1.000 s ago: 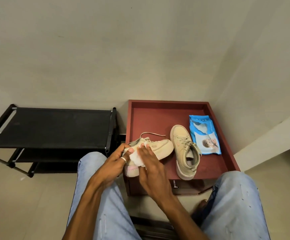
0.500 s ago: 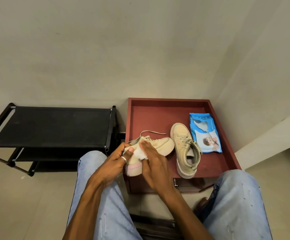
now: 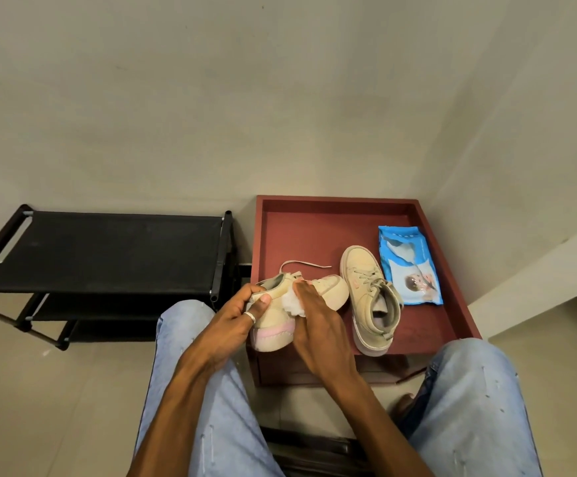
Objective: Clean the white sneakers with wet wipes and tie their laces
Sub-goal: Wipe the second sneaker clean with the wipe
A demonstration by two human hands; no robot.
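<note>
My left hand (image 3: 237,316) grips the heel end of a cream-white sneaker (image 3: 328,290) with a pink heel patch, held on its side over the front left of the red-brown tray table (image 3: 314,228). My right hand (image 3: 318,328) presses a crumpled white wet wipe (image 3: 292,302) against the sneaker's side. A loose lace (image 3: 306,264) trails from this shoe onto the table. The second sneaker (image 3: 369,297) stands upright to the right, laces loose. A blue pack of wet wipes (image 3: 409,265) lies at the table's right side.
A black shoe rack (image 3: 104,253) stands to the left against the wall. My knees in light blue jeans (image 3: 469,407) frame the table's front. A pale step or ledge (image 3: 538,280) runs along the right.
My right hand has slid the wipe up along the sneaker's side, from near the heel toward the laces. The left hand holds the shoe as before.
</note>
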